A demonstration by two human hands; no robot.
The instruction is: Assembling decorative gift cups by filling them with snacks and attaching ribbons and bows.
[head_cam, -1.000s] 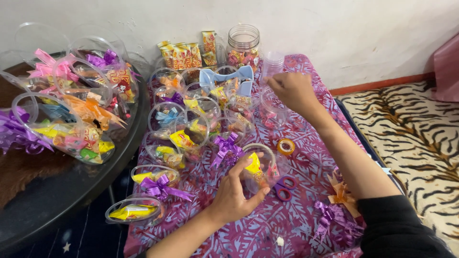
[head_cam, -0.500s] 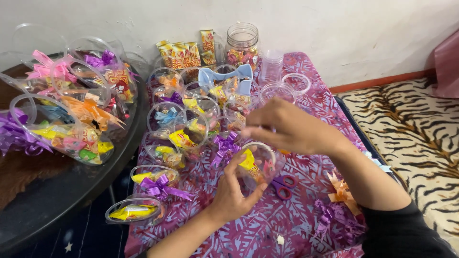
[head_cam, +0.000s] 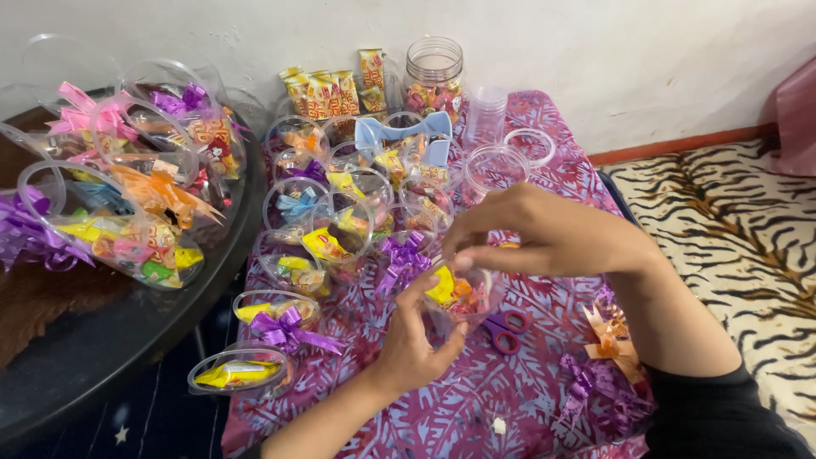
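My left hand (head_cam: 410, 338) grips a clear plastic jar (head_cam: 463, 299) filled with yellow and orange wrapped sweets, low on the purple patterned cloth (head_cam: 442, 408). My right hand (head_cam: 544, 231) hovers over the jar's mouth with fingertips pinched together at its rim; whether they hold anything small I cannot tell. Several filled clear jars (head_cam: 327, 225), some topped with purple ribbon bows (head_cam: 285, 327), stand just left of the hands.
Purple-handled scissors (head_cam: 503, 327) lie right of the held jar. Loose orange and purple bows (head_cam: 608, 348) sit by my right forearm. Empty clear jars (head_cam: 497, 166), a candy jar (head_cam: 433, 81) and snack packets (head_cam: 327, 89) stand at the back. A dark round table (head_cam: 102, 340) holds more filled jars at left.
My right hand came back from the far side of the cloth and dropped onto the mouth of the jar. My left hand kept its hold on the jar.
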